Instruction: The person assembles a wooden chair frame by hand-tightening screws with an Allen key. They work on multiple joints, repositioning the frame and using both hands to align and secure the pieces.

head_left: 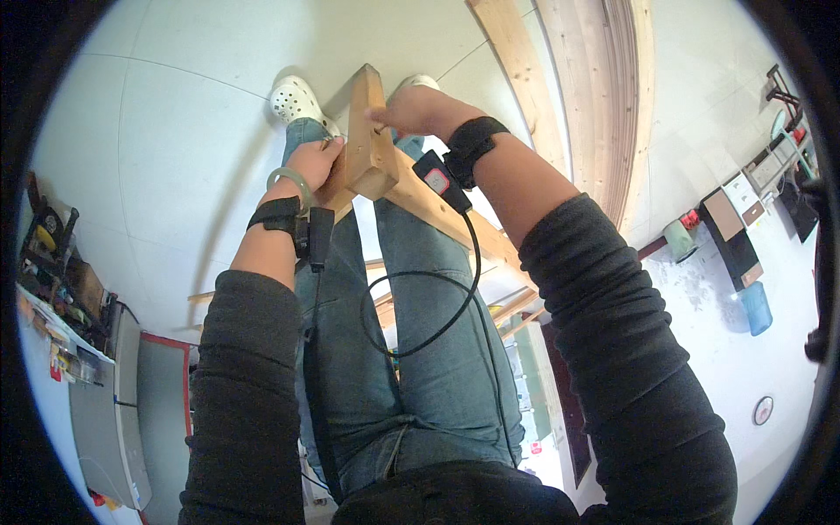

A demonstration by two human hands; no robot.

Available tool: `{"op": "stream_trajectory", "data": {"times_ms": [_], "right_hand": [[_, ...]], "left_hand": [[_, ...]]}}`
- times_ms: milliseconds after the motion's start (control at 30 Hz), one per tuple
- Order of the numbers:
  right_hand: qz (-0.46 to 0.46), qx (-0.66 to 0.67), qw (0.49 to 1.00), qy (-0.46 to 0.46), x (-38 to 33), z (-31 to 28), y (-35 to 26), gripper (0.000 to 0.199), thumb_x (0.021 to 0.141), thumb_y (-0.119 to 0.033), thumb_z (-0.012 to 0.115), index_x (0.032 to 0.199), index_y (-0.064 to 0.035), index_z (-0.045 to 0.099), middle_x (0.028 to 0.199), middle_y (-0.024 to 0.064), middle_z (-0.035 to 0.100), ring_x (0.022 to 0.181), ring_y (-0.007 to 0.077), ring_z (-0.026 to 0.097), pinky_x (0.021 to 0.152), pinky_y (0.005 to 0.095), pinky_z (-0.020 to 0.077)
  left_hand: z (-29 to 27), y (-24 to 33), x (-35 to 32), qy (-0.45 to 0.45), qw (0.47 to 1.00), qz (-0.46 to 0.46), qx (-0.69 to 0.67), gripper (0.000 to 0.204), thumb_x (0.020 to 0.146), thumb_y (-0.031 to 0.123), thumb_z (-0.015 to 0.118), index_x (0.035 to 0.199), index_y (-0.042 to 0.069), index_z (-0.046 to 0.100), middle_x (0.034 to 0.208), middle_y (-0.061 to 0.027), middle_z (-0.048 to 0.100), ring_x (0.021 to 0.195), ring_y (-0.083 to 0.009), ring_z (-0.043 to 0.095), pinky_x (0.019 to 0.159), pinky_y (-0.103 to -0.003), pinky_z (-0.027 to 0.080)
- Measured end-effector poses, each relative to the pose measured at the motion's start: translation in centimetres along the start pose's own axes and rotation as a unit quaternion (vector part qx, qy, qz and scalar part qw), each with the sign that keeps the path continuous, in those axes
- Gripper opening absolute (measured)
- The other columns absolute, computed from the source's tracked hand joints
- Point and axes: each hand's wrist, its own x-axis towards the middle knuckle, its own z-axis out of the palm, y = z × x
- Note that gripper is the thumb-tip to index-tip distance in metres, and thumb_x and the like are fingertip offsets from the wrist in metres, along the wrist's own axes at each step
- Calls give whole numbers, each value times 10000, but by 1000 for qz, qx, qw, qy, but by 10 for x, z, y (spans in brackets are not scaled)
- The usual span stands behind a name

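A squared wooden post (365,114) points away from me, its near end meeting a long wooden beam (451,215) that runs down to the right. On the left side of this joint, my left hand (313,164) is closed on the wood, its fingertips beside the post. My right hand (416,112) comes in from the right with curled fingers, and its fingertips touch the post's right face near a small dark spot. Whatever may be pinched there is too small to make out. Both wrists wear black straps with small boxes; a pale bangle (291,182) circles the left wrist.
A black cable (420,352) loops over my jeans from the right wrist box. Several long boards (595,105) lie on the tiled floor at upper right. Grey cabinets (105,437) and clutter stand at left. A blue container (755,308) is at far right.
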Motion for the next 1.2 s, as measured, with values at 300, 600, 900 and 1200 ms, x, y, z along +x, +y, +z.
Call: {"op": "stream_trajectory", "data": {"times_ms": [300, 600, 900, 1200], "right_hand": [[60, 13, 998, -22, 3, -7, -2, 443, 839, -441, 508, 753, -36, 666, 650, 76, 638, 655, 194, 610, 655, 326, 468], [-97, -12, 995, 14, 7, 3, 5, 363, 801, -423, 578, 866, -74, 656, 722, 73, 633, 694, 184, 603, 662, 319, 466], [-46, -9, 999, -18, 7, -5, 0, 402, 760, -404, 646, 909, -30, 638, 861, 98, 648, 798, 184, 606, 681, 315, 467], [30, 57, 998, -27, 8, -8, -1, 450, 775, -460, 598, 934, -41, 640, 710, 78, 640, 705, 183, 604, 653, 298, 458]], "left_hand": [[1, -3, -1, -8, 1000, 14, -23, 551, 877, 467, 429, 974, -46, 602, 921, -239, 613, 874, -358, 583, 786, -379, 428], [2, 0, -4, 1, 1000, 18, -2, 541, 881, 471, 420, 959, -29, 612, 903, -230, 617, 854, -361, 581, 772, -388, 428], [1, 6, -8, -4, 1000, 19, 1, 570, 888, 475, 407, 1018, -50, 587, 972, -267, 599, 928, -367, 580, 815, -374, 425], [1, 1, -5, -8, 999, 22, 22, 544, 895, 457, 404, 1031, -38, 584, 974, -252, 604, 941, -355, 579, 823, -369, 421]]}}
